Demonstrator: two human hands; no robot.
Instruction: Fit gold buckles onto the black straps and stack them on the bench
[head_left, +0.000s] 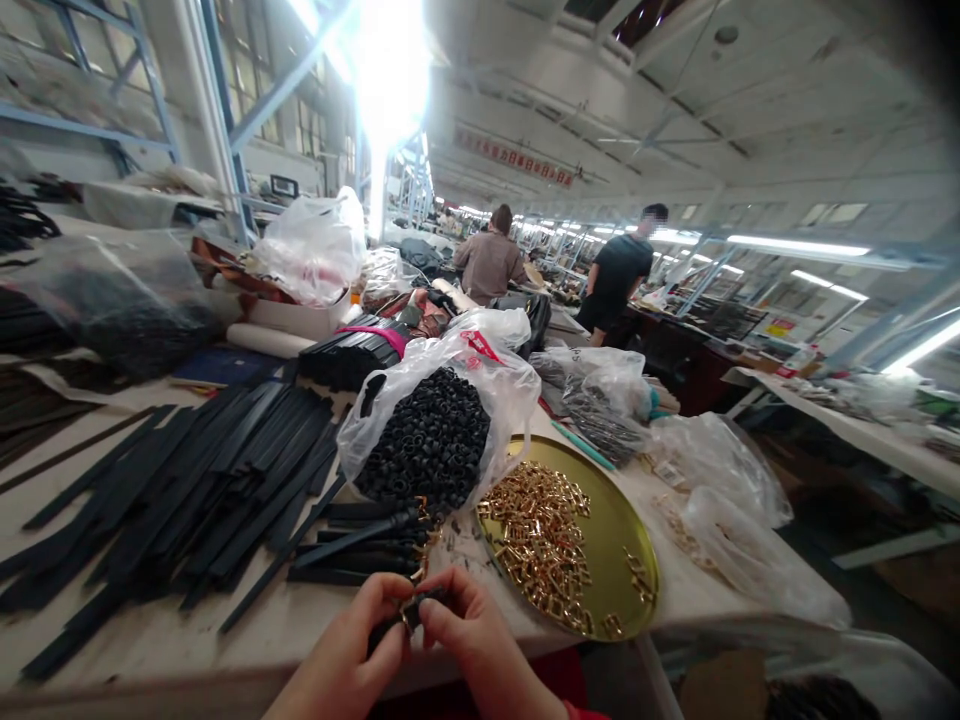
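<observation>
At the table's front edge, my left hand [361, 640] pinches a black strap [384, 634] with a gold buckle [407, 614] at its end. My right hand [471, 625] is closed at the same buckled end, fingertips pressed on the dark material. Just beyond my hands lies a stack of black straps with gold buckles [360, 548]. Many loose black straps [225, 490] are heaped to the left. A clear plastic bag [512, 400] holds small black loops [427, 440]. To the right, a round gold tray [615, 520] carries a pile of gold buckles [540, 535].
A teal pen-like stick [583, 444] lies behind the tray. Plastic bags [720, 470] crowd the table's right side. A strap bundle with a pink tie [352, 352] and a white bag [311, 250] are farther back. Two people [491, 262] are in the background.
</observation>
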